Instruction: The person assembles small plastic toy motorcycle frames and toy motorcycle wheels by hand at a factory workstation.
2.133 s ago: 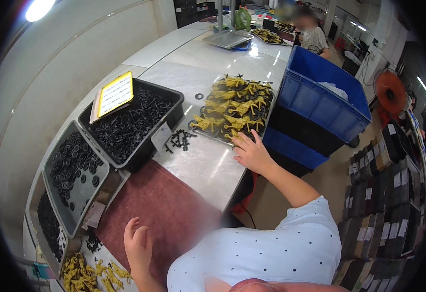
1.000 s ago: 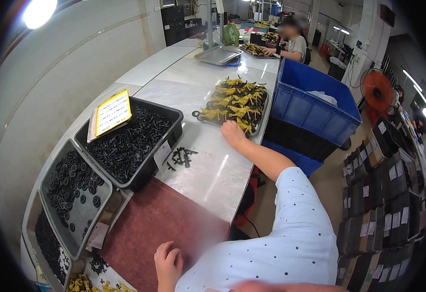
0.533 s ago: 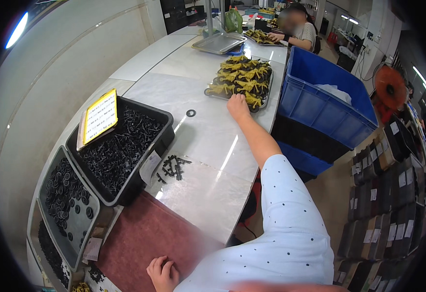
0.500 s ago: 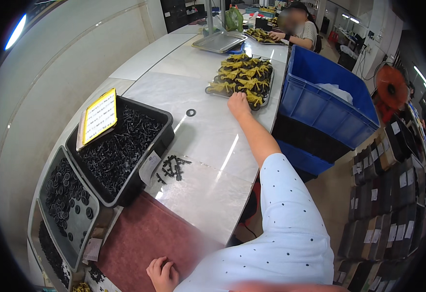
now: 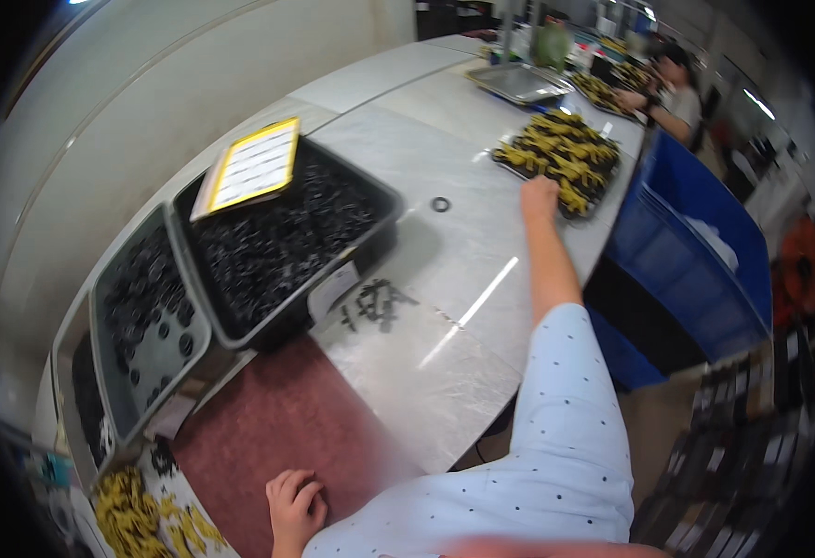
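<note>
My right hand point(image 5: 540, 195) reaches far across the table to the near edge of a tray point(image 5: 508, 169) full of yellow-and-black toy motorcycles point(image 5: 556, 149). Its fingers are closed at the motorcycles nearest me; whether one is in them is hidden. Near the lower edge my left hand point(image 5: 294, 507) rests by the dark red mat point(image 5: 277, 418), fingers loosely bent and a little apart, with nothing visible in them. Small black parts point(image 5: 378, 305) lie loose beyond the mat, and a single black ring point(image 5: 440, 205) sits farther off.
At left stand a black bin point(image 5: 384, 219) of small black parts, with a yellow-framed card point(image 5: 257, 167) on it, and a grey bin point(image 5: 152, 409) of black wheels. Yellow pieces point(image 5: 128, 511) lie lower left. Blue crates point(image 5: 687, 270) flank the table; a co-worker point(image 5: 677, 98) sits beyond.
The whole view has swung, so the table things appear farther right and more yellow pieces show at lower left. My right hand stays at the tray's near edge; my left stays by the mat.
</note>
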The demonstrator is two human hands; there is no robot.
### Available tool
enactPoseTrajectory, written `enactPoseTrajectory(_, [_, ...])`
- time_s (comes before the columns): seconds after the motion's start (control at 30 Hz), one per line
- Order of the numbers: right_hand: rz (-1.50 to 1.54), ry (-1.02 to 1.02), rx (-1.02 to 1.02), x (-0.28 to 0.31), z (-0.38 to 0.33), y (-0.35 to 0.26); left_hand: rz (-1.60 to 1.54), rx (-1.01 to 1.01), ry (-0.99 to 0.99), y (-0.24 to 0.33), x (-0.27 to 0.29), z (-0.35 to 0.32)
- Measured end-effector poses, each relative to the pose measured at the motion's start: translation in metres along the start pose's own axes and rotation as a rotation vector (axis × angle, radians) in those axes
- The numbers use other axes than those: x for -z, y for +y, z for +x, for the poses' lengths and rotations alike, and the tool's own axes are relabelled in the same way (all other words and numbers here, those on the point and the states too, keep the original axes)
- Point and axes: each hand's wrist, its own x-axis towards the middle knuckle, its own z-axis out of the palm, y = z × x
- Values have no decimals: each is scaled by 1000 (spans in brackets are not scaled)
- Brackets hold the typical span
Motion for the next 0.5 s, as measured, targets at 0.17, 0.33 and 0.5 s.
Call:
enactPoseTrajectory(0.17, [437, -26, -84, 38, -31, 14, -5, -29, 34, 1, 8, -2])
enactPoseTrajectory(0.33, [1404, 437, 248, 225, -91, 63, -21, -143, 6, -4, 2, -2])
enactPoseTrajectory(0.5, [1780, 812, 1128, 415, -159, 162, -8, -145, 30, 3, 0, -1])
